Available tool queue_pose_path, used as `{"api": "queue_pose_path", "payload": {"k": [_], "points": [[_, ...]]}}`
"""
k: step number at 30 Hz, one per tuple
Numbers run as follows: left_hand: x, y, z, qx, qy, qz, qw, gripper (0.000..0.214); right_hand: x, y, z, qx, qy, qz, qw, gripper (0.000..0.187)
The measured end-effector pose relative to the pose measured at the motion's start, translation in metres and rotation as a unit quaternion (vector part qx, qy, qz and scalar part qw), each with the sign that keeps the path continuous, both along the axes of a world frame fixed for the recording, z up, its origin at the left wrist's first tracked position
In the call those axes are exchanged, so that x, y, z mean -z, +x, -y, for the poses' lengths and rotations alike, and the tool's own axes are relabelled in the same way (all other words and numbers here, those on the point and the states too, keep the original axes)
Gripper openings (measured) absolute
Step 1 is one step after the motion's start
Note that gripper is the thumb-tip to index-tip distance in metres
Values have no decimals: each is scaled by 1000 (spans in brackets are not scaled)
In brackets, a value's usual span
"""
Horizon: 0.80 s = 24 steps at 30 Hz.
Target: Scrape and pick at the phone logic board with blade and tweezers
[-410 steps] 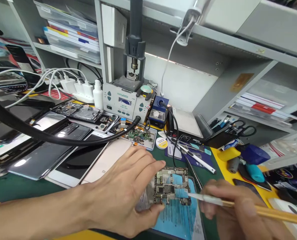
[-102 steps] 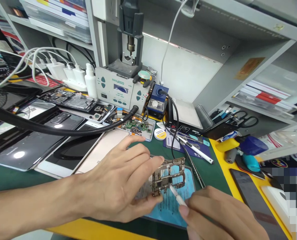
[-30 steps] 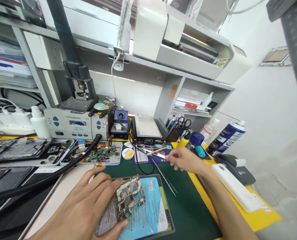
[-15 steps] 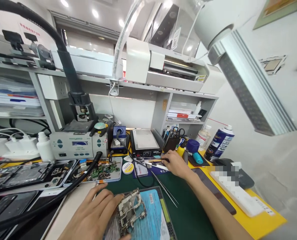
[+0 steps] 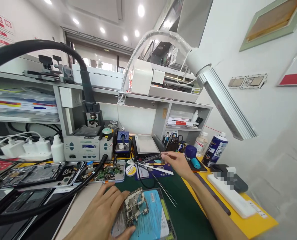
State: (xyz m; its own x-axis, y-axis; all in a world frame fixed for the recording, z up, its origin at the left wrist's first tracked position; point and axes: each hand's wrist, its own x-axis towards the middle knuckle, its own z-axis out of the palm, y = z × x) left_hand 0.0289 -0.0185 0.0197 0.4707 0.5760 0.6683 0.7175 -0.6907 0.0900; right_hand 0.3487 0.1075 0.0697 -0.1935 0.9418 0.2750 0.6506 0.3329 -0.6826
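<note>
In the lower centre of the frame, the circuit board [image 5: 135, 208] sits at a tilt over a blue printed sheet [image 5: 154, 216]. The left hand [image 5: 100, 210] holds it along its left side, partly curled, fingertips at the upper corner and thumb near the lower one. The right hand [image 5: 178, 165], just right of centre, has its thumb and fingertips pinched on the end of a dark slim tool [image 5: 152, 157], which points left in front of a flat-topped heating plate [image 5: 145, 145]. Under that tool lies a white pen-shaped tool [image 5: 160, 170], with a round tub [image 5: 130, 170] to its left. Tweezers [image 5: 166, 193] lie slantwise on the green table [image 5: 185, 206], between the sheet and the right forearm. At left of centre stands a grey station [image 5: 87, 151] with a small display, a tray of green boards [image 5: 112, 171] in front of it. A spray can [image 5: 215, 150] stands at right, below a lamp [image 5: 228, 103].
</note>
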Motion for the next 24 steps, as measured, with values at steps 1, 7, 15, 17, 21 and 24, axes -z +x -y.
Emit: {"api": "queue_pose_path", "payload": {"k": [1, 7, 15, 17, 21, 24], "points": [[3, 2, -1, 3, -1, 13, 1000, 55, 0, -5, 2, 8, 8, -23, 1000, 31], [9, 6, -3, 11, -29, 44, 999, 57, -6, -23, 24, 1, 66, -94, 993, 30], [-9, -9, -5, 58, -55, -17, 997, 55, 18, -50, 43, -74, 83, 55, 992, 22], [-10, -11, -6, 67, -54, -31, 996, 52, 26, -52, 43, -75, 90, 95, 989, 20], [-12, -11, -6, 82, -48, -46, 994, 49, 25, -51, 53, -49, 130, 76, 987, 24], [-14, -13, -6, 78, -62, -54, 994, 49, 14, -48, 70, -6, 213, -16, 977, 18]]}}
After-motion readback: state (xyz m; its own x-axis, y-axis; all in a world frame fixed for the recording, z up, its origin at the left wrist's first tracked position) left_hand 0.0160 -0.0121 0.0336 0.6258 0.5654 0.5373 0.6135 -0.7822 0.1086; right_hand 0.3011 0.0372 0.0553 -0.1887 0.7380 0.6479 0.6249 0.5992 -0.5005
